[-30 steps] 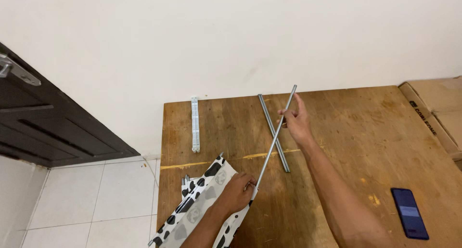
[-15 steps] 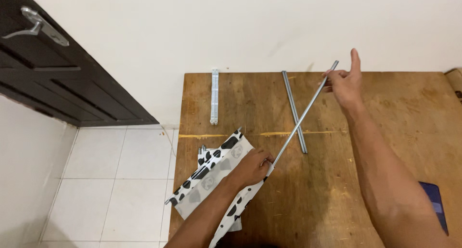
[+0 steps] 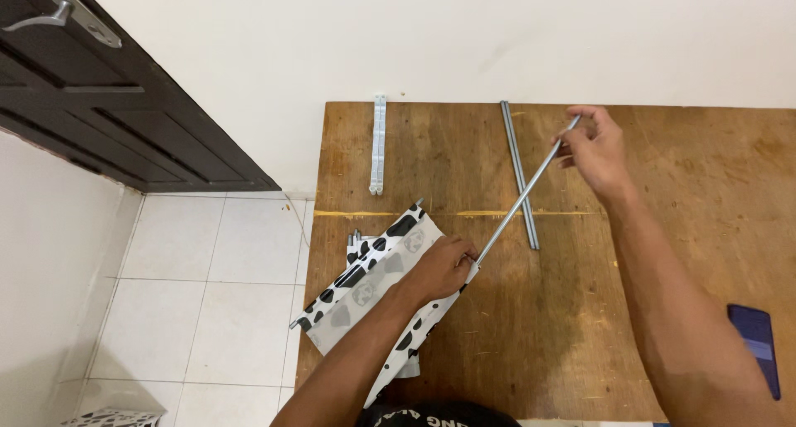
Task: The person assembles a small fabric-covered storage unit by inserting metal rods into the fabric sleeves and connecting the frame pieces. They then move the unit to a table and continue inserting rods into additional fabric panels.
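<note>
Since the earlier frame the right hand (image 3: 595, 149) has drawn back a little from the wall, and the far tip of the thin metal rod (image 3: 522, 196) has come down with it toward the middle of the board. Nearest the camera, at lower centre, the left hand (image 3: 442, 267) lies curled on the black-and-white spotted fabric cover (image 3: 373, 290), fingers closed where the rod's near end enters the cloth. From there the rod's long axis runs diagonally up and right across the wooden tabletop (image 3: 531, 344), crossing over a second grey rod (image 3: 520, 174) that lies flat. At the upper right the right hand pinches the rod's far tip between thumb and fingertips. Farther back, at upper centre, a white plastic strip (image 3: 379, 145) rests by the wall. A dark phone (image 3: 756, 344) lies at lower right.
</note>
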